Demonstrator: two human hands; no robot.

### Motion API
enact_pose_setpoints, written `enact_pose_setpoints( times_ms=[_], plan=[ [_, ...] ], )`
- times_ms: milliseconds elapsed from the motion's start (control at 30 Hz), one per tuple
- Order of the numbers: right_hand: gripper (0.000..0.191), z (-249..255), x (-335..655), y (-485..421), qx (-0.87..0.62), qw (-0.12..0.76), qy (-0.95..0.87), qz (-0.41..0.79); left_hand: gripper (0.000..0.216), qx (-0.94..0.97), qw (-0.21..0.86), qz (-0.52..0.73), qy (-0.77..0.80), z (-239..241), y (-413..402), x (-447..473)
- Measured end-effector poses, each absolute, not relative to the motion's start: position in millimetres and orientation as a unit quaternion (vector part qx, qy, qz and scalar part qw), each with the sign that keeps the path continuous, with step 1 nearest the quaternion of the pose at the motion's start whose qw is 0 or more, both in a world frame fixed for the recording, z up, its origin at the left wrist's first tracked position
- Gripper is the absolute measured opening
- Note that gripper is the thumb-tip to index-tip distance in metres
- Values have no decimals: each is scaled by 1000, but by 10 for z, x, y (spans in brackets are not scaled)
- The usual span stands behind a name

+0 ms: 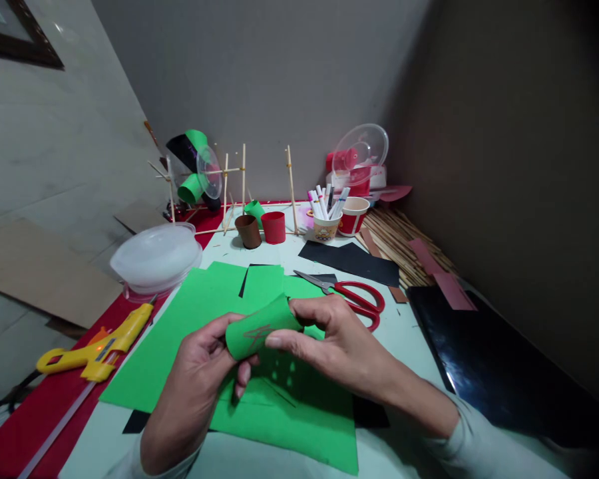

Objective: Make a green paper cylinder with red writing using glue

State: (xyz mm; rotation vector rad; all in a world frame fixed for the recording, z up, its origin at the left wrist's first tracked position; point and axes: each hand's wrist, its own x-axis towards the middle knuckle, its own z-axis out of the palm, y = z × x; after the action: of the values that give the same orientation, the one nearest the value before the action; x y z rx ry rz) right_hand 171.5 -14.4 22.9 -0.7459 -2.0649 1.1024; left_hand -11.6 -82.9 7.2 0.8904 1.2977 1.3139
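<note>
A curled piece of green craft paper [259, 327] with scribbled brown marks is held between both hands over the table. My left hand [203, 362] grips its left end, with fingers wrapped around and beneath it. My right hand [337, 339] pinches its right end, thumb on the marked face and fingers at the upper edge. Below the hands lie large green sheets [299, 426], with black paper showing under them. Red-handled scissors [362, 293] rest just beyond my right hand, blades pointing left.
A yellow glue gun [104, 342] lies at left near plastic lids [154, 256]. Brown [249, 233] and red paper cups [273, 228], a stick frame [243, 179] and a cup of markers [326, 226] stand behind. Wooden sticks [404, 243] and a black panel [479, 352] lie right.
</note>
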Motion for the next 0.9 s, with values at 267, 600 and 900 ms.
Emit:
enact_pose_setpoints(
  times_ms=[267,600,900],
  plan=[
    [23,348,1784,-149,-253,403,-727,496,25,272,596,549,518,61,-772,-133],
    [19,216,1767,-90,-237,372,-835,330,19,374,410,512,655,226,-827,-117],
    [19,150,1704,-213,-246,456,-826,221,13,324,404,624,585,147,-851,-135]
  ],
)
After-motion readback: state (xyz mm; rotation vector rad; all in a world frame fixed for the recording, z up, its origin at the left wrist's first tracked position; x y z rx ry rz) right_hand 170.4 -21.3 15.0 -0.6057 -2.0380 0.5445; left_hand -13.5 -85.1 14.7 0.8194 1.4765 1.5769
